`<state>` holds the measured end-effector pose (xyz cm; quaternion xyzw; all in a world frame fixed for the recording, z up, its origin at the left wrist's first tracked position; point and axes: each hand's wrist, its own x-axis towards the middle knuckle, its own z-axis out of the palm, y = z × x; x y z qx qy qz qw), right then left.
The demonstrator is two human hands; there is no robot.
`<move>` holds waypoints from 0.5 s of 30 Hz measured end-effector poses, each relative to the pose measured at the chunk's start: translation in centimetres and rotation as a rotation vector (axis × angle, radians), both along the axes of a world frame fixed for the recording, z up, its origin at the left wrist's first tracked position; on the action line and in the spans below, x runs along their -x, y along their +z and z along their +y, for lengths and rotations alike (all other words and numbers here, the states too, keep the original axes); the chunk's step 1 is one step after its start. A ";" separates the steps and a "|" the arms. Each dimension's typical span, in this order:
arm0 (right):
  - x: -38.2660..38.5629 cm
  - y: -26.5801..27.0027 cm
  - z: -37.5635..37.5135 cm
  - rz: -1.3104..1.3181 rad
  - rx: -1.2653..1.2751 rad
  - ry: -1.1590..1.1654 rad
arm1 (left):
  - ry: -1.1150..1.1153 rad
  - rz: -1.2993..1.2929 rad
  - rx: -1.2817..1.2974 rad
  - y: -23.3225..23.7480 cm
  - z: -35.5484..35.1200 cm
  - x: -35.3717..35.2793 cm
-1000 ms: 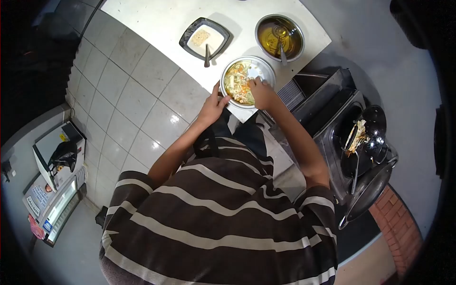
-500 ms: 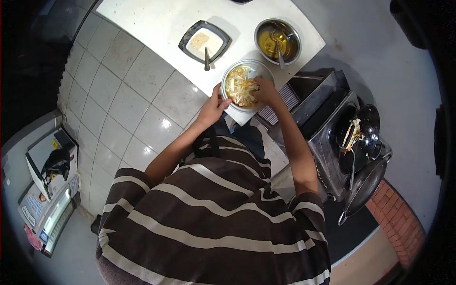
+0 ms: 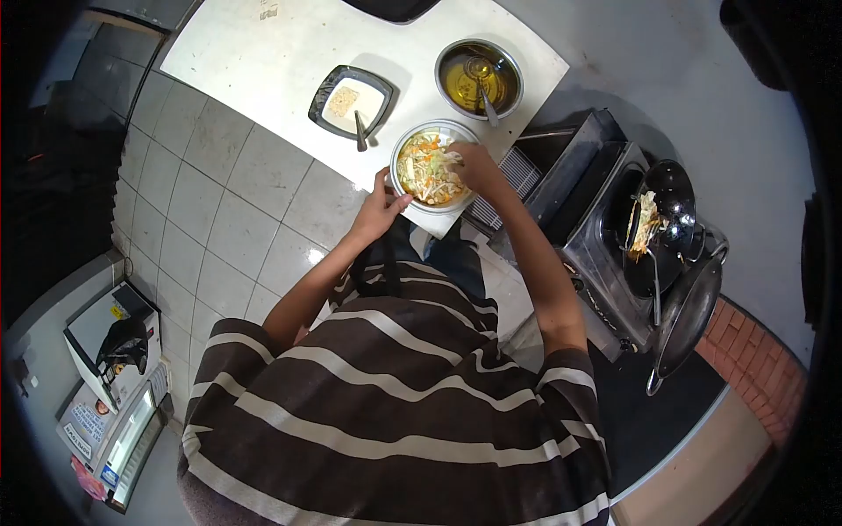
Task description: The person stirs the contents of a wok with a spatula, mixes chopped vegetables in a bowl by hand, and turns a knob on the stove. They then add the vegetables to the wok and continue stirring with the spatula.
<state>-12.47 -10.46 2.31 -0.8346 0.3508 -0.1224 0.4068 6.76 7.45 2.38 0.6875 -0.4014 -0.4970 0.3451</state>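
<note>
A metal bowl (image 3: 396, 181) of shredded vegetables (image 3: 427, 175), pale strips with orange bits, sits at the near corner of the white table. My left hand (image 3: 377, 213) grips its left rim, thumb on the near edge. Over the bowl's right side, my right hand (image 3: 474, 168) dips in with its fingers closed around some of the shreds; the fingertips are partly hidden. Behind the bowl stands a dark square dish (image 3: 325, 123) of creamy white liquid with a spoon (image 3: 360, 133) in it. A steel bowl (image 3: 519, 86) of yellow oil, holding a ladle (image 3: 488, 107), is at the back right.
To the right is a metal stove (image 3: 605, 263) with a dark wok (image 3: 674, 188); a long-handled utensil with fried shreds (image 3: 646, 223) rests over it. A round pan lid (image 3: 684, 333) leans at the stove's front. A black tray (image 3: 395, 7) lies at the table's far edge.
The whole view has shifted, so the table items appear farther left. My right hand has moved within the bowl, and the shreds lie differently. My left hand keeps hold of the rim.
</note>
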 end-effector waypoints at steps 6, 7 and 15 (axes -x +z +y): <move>-0.4 -2.0 2.2 0.441 0.196 0.137 | 0.027 -0.004 -0.033 -0.5 0.0 0.0; -0.6 -2.0 2.7 0.439 0.189 0.140 | 0.044 0.014 -0.057 -0.2 0.1 0.2; -3.0 -1.5 6.6 0.632 0.190 -0.050 | 0.146 0.286 -0.109 -2.0 0.3 1.3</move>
